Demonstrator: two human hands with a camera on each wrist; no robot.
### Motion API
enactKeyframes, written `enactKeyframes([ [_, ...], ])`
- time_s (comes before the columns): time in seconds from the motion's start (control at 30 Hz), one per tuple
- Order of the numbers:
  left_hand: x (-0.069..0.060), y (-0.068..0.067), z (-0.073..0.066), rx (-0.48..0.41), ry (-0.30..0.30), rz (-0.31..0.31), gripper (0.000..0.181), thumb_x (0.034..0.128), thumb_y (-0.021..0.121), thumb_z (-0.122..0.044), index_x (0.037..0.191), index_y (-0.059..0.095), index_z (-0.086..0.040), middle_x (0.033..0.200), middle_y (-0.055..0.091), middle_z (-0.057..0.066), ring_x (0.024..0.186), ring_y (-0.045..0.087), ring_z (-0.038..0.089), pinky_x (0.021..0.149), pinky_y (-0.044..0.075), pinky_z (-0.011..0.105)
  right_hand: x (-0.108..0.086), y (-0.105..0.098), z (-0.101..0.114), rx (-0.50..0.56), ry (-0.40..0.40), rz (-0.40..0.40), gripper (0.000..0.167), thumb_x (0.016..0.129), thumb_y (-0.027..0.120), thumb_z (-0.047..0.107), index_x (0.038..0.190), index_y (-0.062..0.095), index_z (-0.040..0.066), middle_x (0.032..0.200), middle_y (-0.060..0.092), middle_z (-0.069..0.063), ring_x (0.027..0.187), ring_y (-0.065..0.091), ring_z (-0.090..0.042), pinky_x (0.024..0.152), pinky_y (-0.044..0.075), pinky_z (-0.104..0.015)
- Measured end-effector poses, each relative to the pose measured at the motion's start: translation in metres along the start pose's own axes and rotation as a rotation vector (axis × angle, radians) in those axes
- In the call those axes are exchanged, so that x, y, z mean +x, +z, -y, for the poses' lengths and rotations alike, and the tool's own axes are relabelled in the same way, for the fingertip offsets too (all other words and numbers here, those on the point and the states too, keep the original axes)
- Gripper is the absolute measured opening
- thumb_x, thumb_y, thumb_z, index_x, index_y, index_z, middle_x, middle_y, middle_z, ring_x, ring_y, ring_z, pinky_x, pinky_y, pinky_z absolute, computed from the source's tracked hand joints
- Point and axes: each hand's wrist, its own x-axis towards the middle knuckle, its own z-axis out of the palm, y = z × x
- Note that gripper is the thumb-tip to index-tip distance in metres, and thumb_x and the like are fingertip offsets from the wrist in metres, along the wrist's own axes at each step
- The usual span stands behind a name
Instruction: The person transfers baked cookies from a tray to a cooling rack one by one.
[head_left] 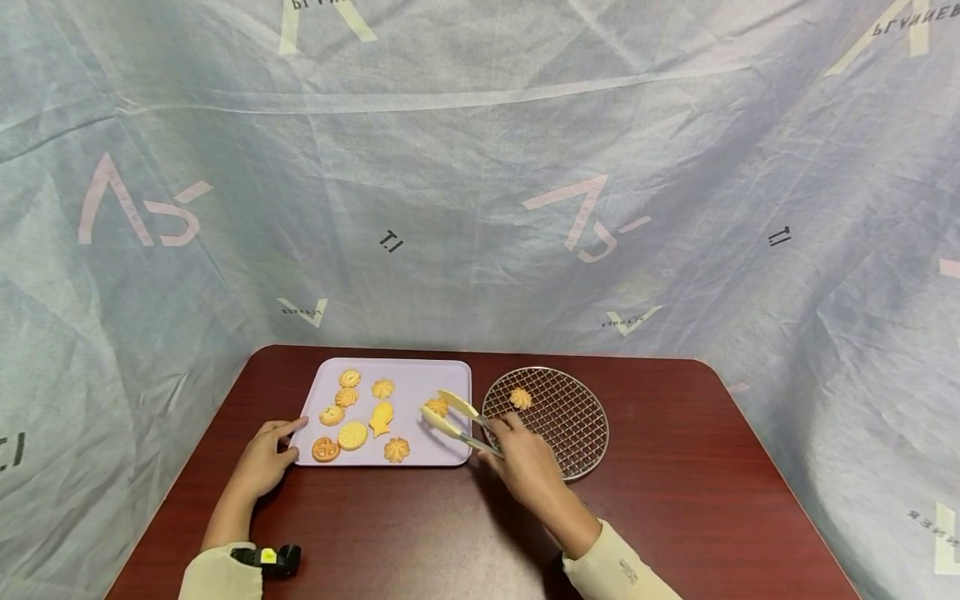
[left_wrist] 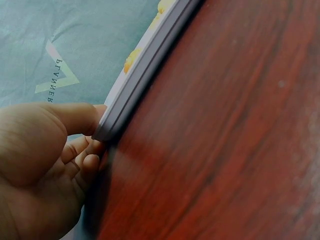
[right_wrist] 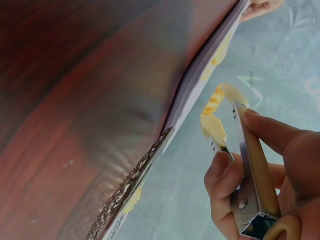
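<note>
My left hand (head_left: 262, 458) holds the near left corner of the lavender tray (head_left: 435, 375); in the left wrist view its thumb (left_wrist: 82, 117) lies on the rim, fingers curled below. Several golden cookies of differing shapes lie on the tray, among them a fish-shaped cookie (head_left: 381, 419) and a pretzel-shaped cookie (head_left: 326, 449). My right hand (head_left: 528, 462) grips metal tongs (right_wrist: 245, 165) with cream tips. Between those tips sits a flower-shaped cookie (right_wrist: 213, 101), held over the tray's right side. The tongs' lower ends are partly hidden by my fingers.
Right of the tray stands a round wire rack (head_left: 570, 417) with one flower-shaped cookie (head_left: 520, 398) near its upper left. Both are on a dark red wooden table (head_left: 690, 483). Grey printed cloth (head_left: 480, 167) hangs behind and at the sides.
</note>
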Motion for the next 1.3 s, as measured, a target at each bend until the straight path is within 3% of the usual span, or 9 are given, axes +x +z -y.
enactKeyframes([
  [0.7, 0.000, 0.001, 0.000, 0.001, -0.006, -0.002, 0.054, 0.0915, 0.059, 0.005, 0.145, 0.054, 0.007, 0.131, 0.050, 0.031, 0.103, 0.053, 0.037, 0.086, 0.044, 0.051, -0.013, -0.006, -0.015, -0.030, 0.032, -0.019, 0.046, 0.084, 0.085, 0.031, 0.122, 0.072, 0.008, 0.103, 0.061, -0.003, 0.063, 0.062, -0.023, 0.054, 0.050, -0.036],
  [1.3, 0.000, 0.000, 0.001, 0.009, 0.002, -0.001, 0.053, 0.0915, 0.059, 0.005, 0.144, 0.054, 0.008, 0.131, 0.050, 0.032, 0.104, 0.054, 0.038, 0.086, 0.044, 0.052, -0.009, 0.004, -0.015, -0.041, 0.039, 0.031, 0.046, 0.083, 0.086, 0.033, 0.119, 0.071, 0.007, 0.101, 0.059, -0.004, 0.058, 0.056, -0.019, 0.051, 0.046, -0.033],
])
